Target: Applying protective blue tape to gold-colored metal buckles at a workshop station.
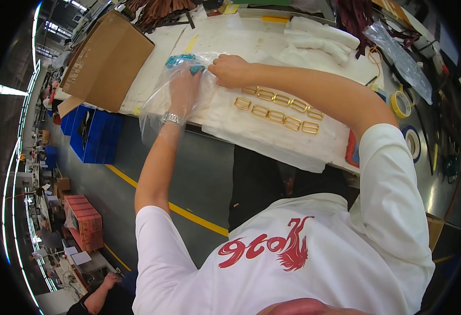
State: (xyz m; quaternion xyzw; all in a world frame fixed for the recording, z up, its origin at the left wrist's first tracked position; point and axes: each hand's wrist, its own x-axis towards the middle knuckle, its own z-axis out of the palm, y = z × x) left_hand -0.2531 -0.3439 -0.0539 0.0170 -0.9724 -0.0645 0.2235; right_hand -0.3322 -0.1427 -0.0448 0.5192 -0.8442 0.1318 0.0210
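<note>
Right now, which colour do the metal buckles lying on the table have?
Gold; the buckles show best in the head view.

White shirt (340,262) on the camera wearer: 1 line of big red lettering (266,247) across the front, brush-stroke style, loose and curvy, slanting up toward the right. Only large print in view, strokes clear. At the right end the lettering meets a red drawn figure (293,257) with feathery, wavy strands at the bottom; picture, not text. Pale sheets (81,258) at far left, by the other person's work area: too small to read. Red crate (86,223), same side: any marks too small to make out.
</note>
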